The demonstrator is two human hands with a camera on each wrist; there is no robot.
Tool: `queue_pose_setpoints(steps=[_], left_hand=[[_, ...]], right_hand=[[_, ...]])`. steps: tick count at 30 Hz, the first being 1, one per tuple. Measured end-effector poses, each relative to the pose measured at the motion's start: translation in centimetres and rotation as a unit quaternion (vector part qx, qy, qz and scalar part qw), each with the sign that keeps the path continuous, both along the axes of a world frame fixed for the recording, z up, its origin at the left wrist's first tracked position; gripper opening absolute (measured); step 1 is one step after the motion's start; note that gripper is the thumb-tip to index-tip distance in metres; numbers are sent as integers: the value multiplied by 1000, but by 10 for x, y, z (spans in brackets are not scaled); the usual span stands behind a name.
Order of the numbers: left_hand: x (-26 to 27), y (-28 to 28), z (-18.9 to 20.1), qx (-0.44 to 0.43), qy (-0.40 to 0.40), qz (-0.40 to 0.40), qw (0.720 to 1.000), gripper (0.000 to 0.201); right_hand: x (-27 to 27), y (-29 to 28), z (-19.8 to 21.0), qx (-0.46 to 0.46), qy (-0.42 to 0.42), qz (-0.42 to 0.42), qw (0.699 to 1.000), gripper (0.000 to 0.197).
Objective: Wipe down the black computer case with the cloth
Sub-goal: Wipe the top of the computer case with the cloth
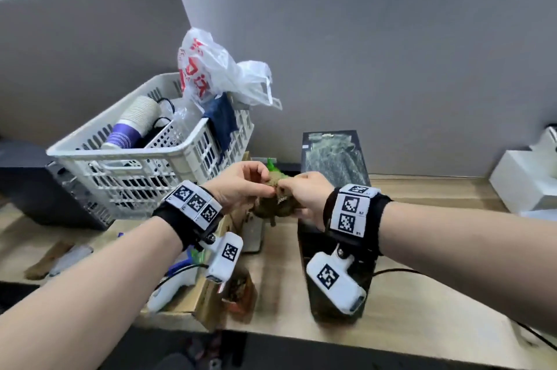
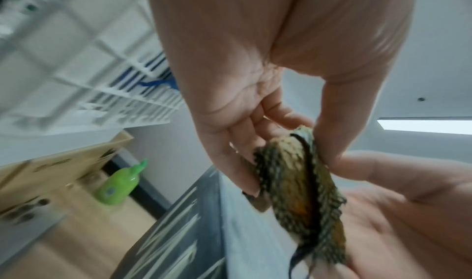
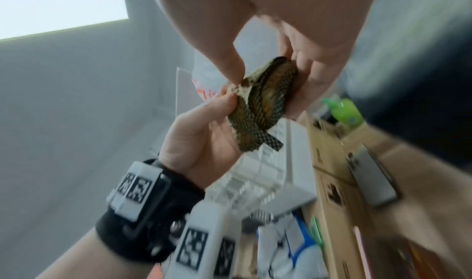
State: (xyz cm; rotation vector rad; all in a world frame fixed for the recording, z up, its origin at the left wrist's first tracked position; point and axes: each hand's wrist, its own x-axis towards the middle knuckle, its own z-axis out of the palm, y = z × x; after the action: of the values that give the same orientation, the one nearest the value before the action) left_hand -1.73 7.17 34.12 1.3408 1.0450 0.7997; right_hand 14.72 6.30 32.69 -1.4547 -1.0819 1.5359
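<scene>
Two hands are recorded at mid-frame, raised above the desk (image 1: 422,324) and meeting over one item. Left hand (image 1: 241,186): fingers and thumb curled, pinching one side of the cloth (image 1: 275,204). Right hand (image 1: 307,193): fingers curled, gripping the opposite side of the same cloth. Cloth: a bunched, olive-brown woven piece with a dark check pattern, held in the air between both hands; in the left wrist view a dark strip is seen trailing from its lower end. Black computer case (image 1: 334,219): an upright tower stood on the desk just below and behind the right hand, its top panel glossy and marked with pale streaks; no contact between cloth and case is shown.

Other items entered:
- White plastic basket (image 1: 126,158), set to the left, holding a stack of paper cups (image 1: 132,125), a white plastic bag (image 1: 217,68) with red print, and a dark blue fabric (image 1: 221,122) draped over its rim.
- Green bottle (image 2: 120,184), stood on the desk beside the case, near a cardboard box (image 3: 329,158).
- White box (image 1: 524,179), at the far right of the desk.
- Grey partition (image 1: 391,53), upright behind the desk.
</scene>
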Motion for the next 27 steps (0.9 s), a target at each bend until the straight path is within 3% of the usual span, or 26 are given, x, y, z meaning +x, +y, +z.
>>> queue_pose_setpoints(steps=[3, 5, 7, 9, 11, 14, 16, 19, 24, 27], left_hand=[[28, 11, 21, 9, 9, -4, 1000, 28], [38, 15, 23, 13, 87, -5, 996, 42], [43, 20, 13, 14, 266, -31, 963, 73], [48, 18, -6, -17, 431, -83, 899, 98], [52, 15, -25, -59, 483, -129, 864, 104], [55, 8, -44, -92, 458, -189, 864, 75], [55, 7, -50, -103, 422, -207, 877, 56], [52, 8, -55, -81, 410, -190, 888, 45], [47, 8, -57, -47, 413, -140, 898, 32], [47, 4, -54, -36, 438, -123, 890, 39]], right_hand=[[41, 25, 25, 124, -31, -72, 989, 38], [68, 37, 36, 213, -117, -51, 969, 47], [97, 37, 41, 293, -263, 30, 919, 45], [125, 32, 33, 318, -403, 132, 848, 34], [145, 22, 15, 297, -493, 242, 781, 28], [150, 4, -24, 291, -518, 369, 715, 28], [146, -2, -36, 318, -478, 392, 719, 29], [144, 3, -38, 321, -435, 403, 738, 29], [144, 35, -32, 311, -478, 385, 726, 29], [133, 57, -27, 300, -507, 357, 725, 31]])
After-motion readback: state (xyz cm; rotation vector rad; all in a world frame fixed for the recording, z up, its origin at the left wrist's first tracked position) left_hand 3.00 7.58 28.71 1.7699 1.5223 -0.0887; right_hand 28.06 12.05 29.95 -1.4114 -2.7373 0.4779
